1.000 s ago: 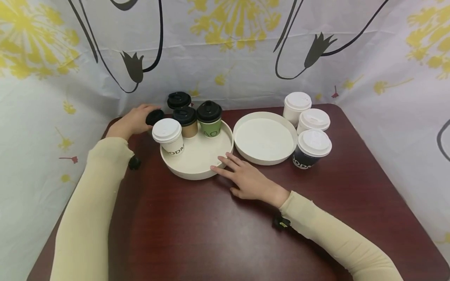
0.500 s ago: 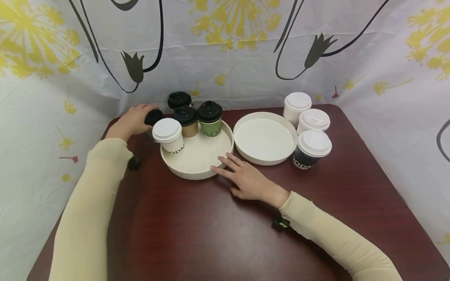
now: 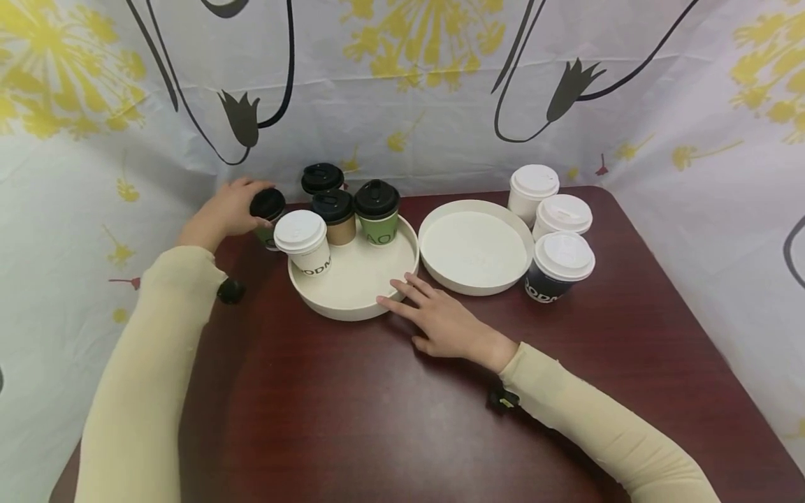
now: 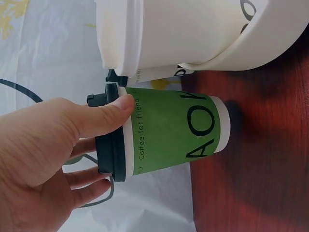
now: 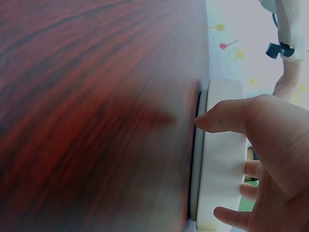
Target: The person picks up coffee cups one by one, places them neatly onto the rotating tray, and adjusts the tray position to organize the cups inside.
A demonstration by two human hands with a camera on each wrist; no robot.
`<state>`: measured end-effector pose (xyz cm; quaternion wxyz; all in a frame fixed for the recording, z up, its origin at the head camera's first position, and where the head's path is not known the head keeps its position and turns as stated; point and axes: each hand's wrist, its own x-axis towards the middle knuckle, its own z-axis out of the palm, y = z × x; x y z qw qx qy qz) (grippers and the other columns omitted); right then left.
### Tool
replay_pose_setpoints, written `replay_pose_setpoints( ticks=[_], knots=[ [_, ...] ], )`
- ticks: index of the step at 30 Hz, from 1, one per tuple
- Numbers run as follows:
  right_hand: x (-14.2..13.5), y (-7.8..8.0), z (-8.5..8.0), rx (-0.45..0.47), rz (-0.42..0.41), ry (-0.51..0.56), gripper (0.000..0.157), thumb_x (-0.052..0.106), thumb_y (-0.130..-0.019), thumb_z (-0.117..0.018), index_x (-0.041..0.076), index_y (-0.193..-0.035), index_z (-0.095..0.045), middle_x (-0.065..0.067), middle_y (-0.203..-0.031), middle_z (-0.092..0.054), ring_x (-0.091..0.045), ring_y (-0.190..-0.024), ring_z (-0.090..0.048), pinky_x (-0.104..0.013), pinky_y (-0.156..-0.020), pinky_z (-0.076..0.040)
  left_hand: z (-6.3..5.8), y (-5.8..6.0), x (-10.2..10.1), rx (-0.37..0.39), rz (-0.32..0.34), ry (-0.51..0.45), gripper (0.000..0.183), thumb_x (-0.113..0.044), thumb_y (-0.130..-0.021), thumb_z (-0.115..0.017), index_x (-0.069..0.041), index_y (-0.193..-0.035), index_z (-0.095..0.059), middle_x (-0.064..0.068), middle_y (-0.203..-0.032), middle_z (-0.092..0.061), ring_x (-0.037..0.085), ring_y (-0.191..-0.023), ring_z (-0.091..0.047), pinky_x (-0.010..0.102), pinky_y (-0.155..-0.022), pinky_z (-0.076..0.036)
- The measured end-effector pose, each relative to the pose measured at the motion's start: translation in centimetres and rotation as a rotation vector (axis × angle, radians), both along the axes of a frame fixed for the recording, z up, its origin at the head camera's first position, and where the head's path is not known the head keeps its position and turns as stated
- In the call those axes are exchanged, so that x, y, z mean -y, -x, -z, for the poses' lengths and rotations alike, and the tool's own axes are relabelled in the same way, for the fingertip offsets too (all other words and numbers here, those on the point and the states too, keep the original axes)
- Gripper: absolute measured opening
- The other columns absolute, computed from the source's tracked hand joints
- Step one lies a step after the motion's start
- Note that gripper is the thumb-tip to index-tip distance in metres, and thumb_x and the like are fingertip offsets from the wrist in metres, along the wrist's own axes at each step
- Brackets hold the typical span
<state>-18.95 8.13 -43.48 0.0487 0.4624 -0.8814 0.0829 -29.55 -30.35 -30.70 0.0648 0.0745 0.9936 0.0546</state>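
beside the spread right hand (image 3: 449,323), a tray (image 3: 367,283) holds cups (image 3: 311,258); outside its rim (image 3: 342,312), the left hand (image 3: 229,209) pinches a green cup (image 4: 166,130).

Green paper cup (image 4: 169,133), black lid (image 4: 113,151) on, upright; round off-white tray (image 3: 361,283), low-rimmed, flat, just beside the cup

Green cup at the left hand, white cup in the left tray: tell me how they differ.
Colour: the green cup has a green body and black lid; the white cup has a white body and white lid.
Hold: the left hand grips the green cup; no hand touches the white cup.
Place: the green cup is outside the left tray, the white cup in it.
Both bear dark lettering.
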Motion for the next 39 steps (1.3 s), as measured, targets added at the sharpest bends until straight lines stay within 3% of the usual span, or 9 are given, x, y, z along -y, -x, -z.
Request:
replay_pose_setpoints(
  ticks=[17, 28, 39],
  knots=[
    [0.2, -0.2, 0.1, 0.001, 0.009, 0.003, 0.089, 0.023, -0.074, -0.070, 0.032, -0.149, -0.024, -0.009, -0.156, -0.026, -0.035, -0.145, -0.022, -0.051, -0.108, -0.037, -1.9, -1.3, 0.7, -0.030, -0.028, 0.013, 0.077, -0.041, -0.088, -0.061, -0.017, -0.151, -0.023, 0.027, -0.152, -0.020, 0.054, -0.129, -0.023, 0.068, -0.100, -0.030],
    [0.4, -0.4, 0.1, -0.009, 0.020, -0.007, 0.090, 0.024, -0.074, -0.070, 0.033, -0.150, -0.022, -0.008, -0.156, -0.025, -0.034, -0.146, -0.022, -0.051, -0.106, -0.039, -4.6, -2.8, 0.7, -0.138, -0.046, -0.016, 0.075, -0.042, -0.090, -0.058, -0.016, -0.151, -0.023, 0.030, -0.149, -0.024, 0.058, -0.128, -0.024, 0.069, -0.100, -0.027],
    [0.6, -0.8, 0.2, -0.011, 0.032, -0.027, 0.094, 0.024, -0.073, -0.072, 0.032, -0.150, -0.020, -0.008, -0.157, -0.024, -0.034, -0.146, -0.021, -0.051, -0.106, -0.040, -7.1, -4.4, 0.2, -0.179, -0.037, -0.035, 0.073, -0.045, -0.089, -0.057, -0.020, -0.150, -0.025, 0.030, -0.146, -0.028, 0.053, -0.122, -0.027, 0.066, -0.093, -0.032]
  ],
)
